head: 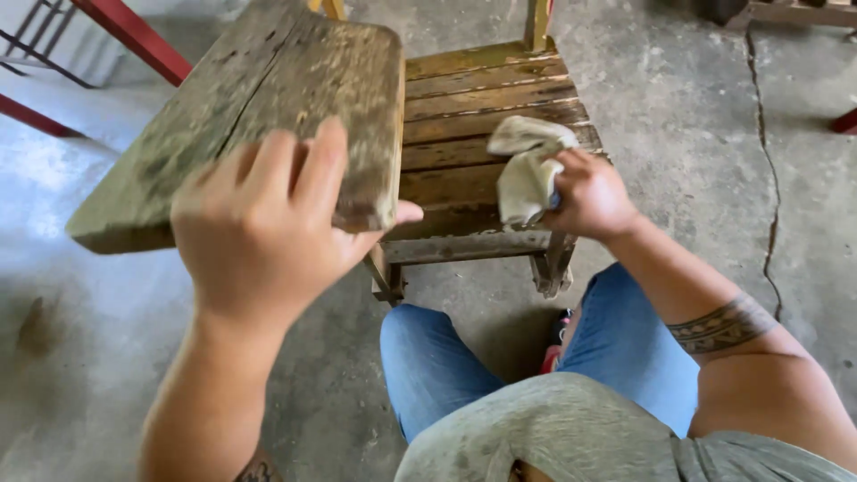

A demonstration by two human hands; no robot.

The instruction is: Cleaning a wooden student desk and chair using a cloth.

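The left hand (259,236) holds up a weathered wooden board (259,116), its grip closed around the near right corner: the fingers lie over the upper face and the thumb tip shows past the board's right edge. The board is tilted, raised off the floor, its far end pointing toward the upper left of the view, and its grey, stained surface carries a long crack along the grain. The right hand (589,196) has its grip closed on a crumpled pale cloth (528,170), which bunches out above and to the left of the knuckles. That hand and the cloth rest on the slatted seat of a small wooden chair (482,107), near the seat's front right part; the slats are brown with yellowish wear, and two yellow uprights rise at the back. The chair stands on a grey concrete floor (678,134), directly in front of the person's knees, which are in blue jeans (437,366). The raised board overlaps the chair's left side in the view, hiding that part of the seat. A band-like tattoo (723,326) circles the right forearm, and a grey shirt (553,428) fills the bottom edge. A long crack (769,178) runs down the floor to the right of the chair, and red metal bars (134,36) cross the upper left corner behind the board.
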